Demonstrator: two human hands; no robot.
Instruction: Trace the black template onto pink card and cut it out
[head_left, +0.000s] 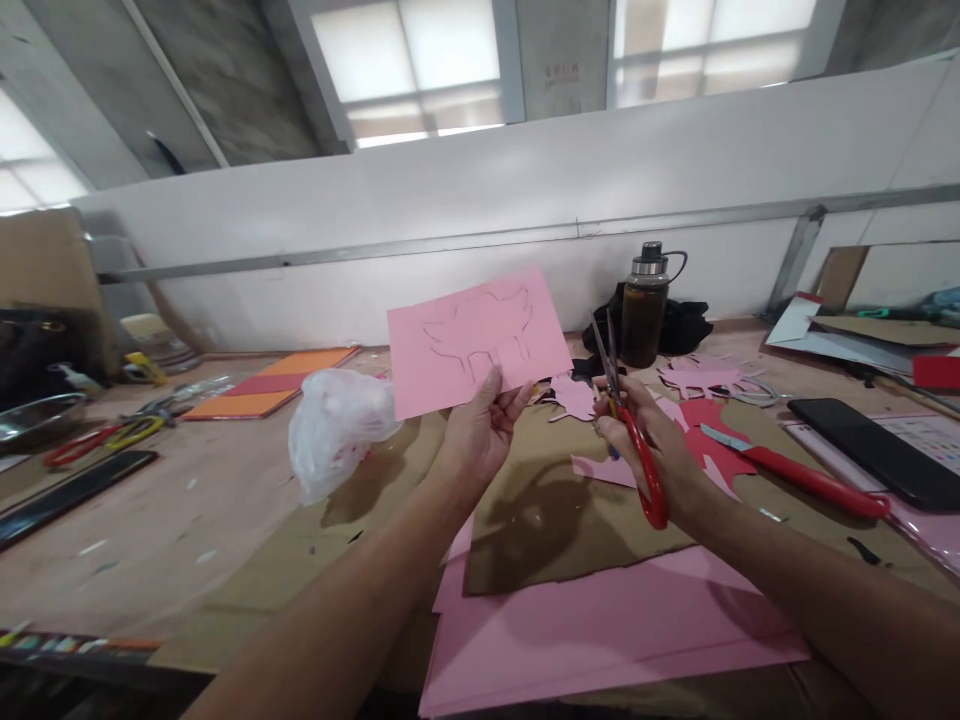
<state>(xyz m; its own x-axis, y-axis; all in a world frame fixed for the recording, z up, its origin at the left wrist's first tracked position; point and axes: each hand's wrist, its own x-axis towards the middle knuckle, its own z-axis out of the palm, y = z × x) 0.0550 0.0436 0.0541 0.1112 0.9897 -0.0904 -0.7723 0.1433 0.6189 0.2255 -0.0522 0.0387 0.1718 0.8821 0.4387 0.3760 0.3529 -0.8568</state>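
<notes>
A pink paper sheet (480,330) with an animal outline drawn in dark line is raised over the table. My left hand (484,430) pinches its lower edge, thumb in front. To the right, my right hand (649,430) holds red-handled scissors (651,480), blades pointing up and slightly parted, apart from the sheet. Below the hands lies brown cardboard (540,530) on top of large pink sheets (600,640). Cut pink pieces (574,397) and a red paper piece (716,435) lie around my right hand.
A red-handled knife (817,480) and a black phone (885,450) lie at the right. Behind stands a dark bottle (645,310). A white plastic bag (337,430), orange sheets (262,385) and more scissors (97,440) are on the left.
</notes>
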